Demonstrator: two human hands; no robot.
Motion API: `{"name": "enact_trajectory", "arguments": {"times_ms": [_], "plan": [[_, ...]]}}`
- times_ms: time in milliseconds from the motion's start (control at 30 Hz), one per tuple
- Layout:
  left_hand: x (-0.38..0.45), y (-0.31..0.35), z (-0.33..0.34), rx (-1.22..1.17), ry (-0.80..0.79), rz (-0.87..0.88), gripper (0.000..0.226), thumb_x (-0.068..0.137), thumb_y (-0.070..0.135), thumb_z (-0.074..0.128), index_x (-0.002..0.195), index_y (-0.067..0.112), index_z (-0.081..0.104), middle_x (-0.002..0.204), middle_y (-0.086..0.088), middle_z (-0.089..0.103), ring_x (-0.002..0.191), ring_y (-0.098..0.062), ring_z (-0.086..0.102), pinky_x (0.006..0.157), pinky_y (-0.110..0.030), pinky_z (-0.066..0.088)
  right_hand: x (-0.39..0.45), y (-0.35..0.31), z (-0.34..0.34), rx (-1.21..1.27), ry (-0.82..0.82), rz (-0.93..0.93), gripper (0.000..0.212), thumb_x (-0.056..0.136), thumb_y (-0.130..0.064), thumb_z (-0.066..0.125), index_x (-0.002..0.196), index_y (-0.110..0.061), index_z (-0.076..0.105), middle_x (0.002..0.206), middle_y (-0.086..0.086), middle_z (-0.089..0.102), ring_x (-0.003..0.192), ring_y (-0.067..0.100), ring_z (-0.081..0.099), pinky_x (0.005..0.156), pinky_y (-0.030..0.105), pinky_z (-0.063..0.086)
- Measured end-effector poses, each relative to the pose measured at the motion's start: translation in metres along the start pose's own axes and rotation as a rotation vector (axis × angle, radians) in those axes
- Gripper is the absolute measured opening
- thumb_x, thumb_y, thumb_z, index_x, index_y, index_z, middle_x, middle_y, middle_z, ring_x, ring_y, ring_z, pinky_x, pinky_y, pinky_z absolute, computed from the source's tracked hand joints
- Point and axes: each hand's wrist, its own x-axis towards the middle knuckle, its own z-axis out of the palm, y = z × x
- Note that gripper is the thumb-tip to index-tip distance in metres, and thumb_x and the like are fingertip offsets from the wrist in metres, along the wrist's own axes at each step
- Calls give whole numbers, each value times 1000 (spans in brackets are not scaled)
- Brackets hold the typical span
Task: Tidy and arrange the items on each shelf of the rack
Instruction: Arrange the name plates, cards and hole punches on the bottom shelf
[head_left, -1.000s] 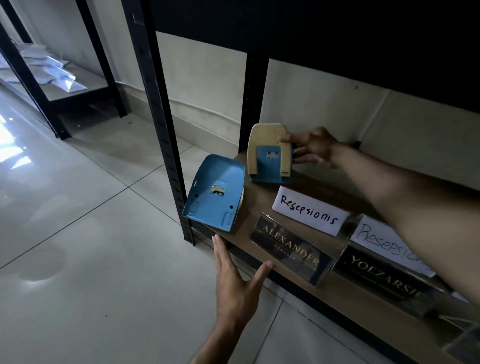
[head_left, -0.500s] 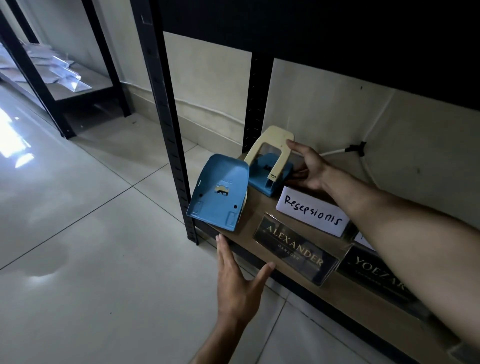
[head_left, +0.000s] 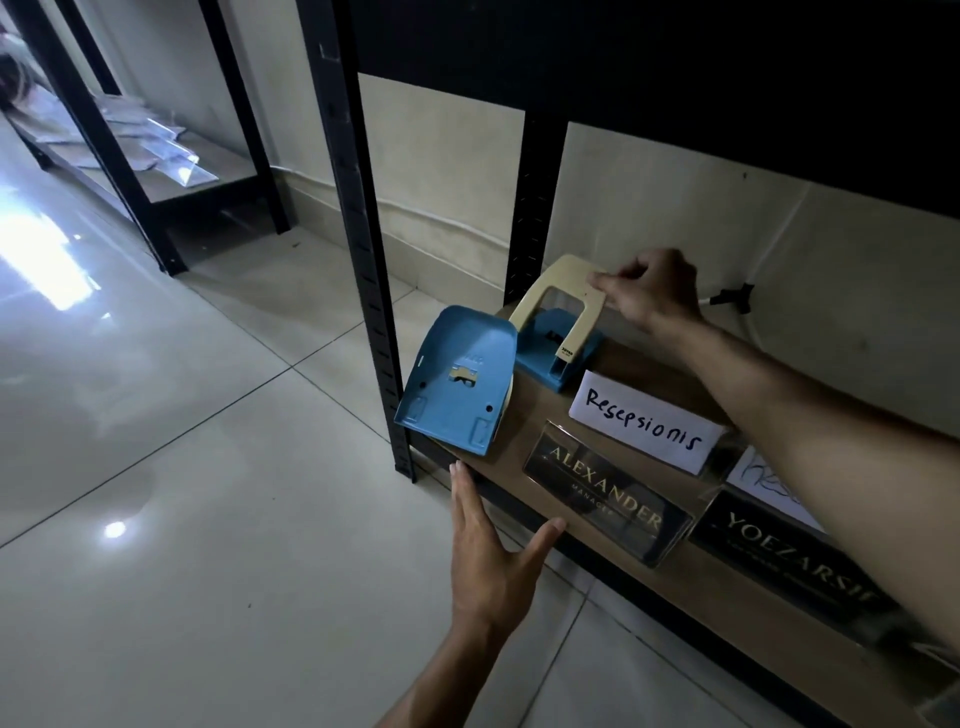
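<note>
Pale glossy floor tiles (head_left: 171, 467) run under the bottom brown board shelf (head_left: 613, 551) of a black metal rack (head_left: 358, 249), where you are working at its left end.

Your left hand (head_left: 491, 556) lies flat and palm down at the shelf's front edge, fingers straight and together, thumb spread toward the clear acrylic "ALEXANDER" nameplate (head_left: 605, 501), holding nothing. Just above it an upturned blue metal hole punch (head_left: 457, 379) leans at the shelf corner beside the rack post. Behind it stands a second hole punch with a cream lever and blue base (head_left: 558, 332); your right hand (head_left: 649, 293), reaching across the shelf with forearm extended, pinches the lever's top with curled fingers. A white handwritten "Resepsionis" card (head_left: 644, 421) sits in front, and a dark "YOEZARSIE" nameplate (head_left: 795, 556) lies further right under your forearm.
</note>
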Motion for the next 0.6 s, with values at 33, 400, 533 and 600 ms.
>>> {"name": "enact_trajectory", "arguments": {"times_ms": [33,400,533,600], "plan": [[0,0,-1,-6,4,-5,125,76,54,78,160,30,-11,168,12,-11,154,-11,1,117,-27,14,0,-7,0,-15,-21,-89,25,87,-38,80,80,-18,68,83,-1,70,66,-2,56,49,11,39],[28,-15,-31,-196,-1,-147,125,68,48,84,161,33,1,168,6,14,151,-18,25,116,-39,34,-2,-97,55,-400,-910,-362,62,79,-42,86,130,-13,66,116,-1,69,94,13,70,65,24,56],[28,-17,-28,-214,-12,-145,122,71,49,83,161,33,3,168,7,13,151,-16,24,118,-38,33,8,-95,63,-379,-1068,-201,35,81,-24,86,111,-10,73,109,10,76,83,18,73,63,28,58],[29,-19,-27,-207,-5,-151,123,69,54,82,161,33,3,169,7,12,152,-16,23,119,-40,33,9,-92,67,-333,-1106,-158,31,83,-18,84,111,-13,72,111,13,74,88,23,70,60,27,57]]}}
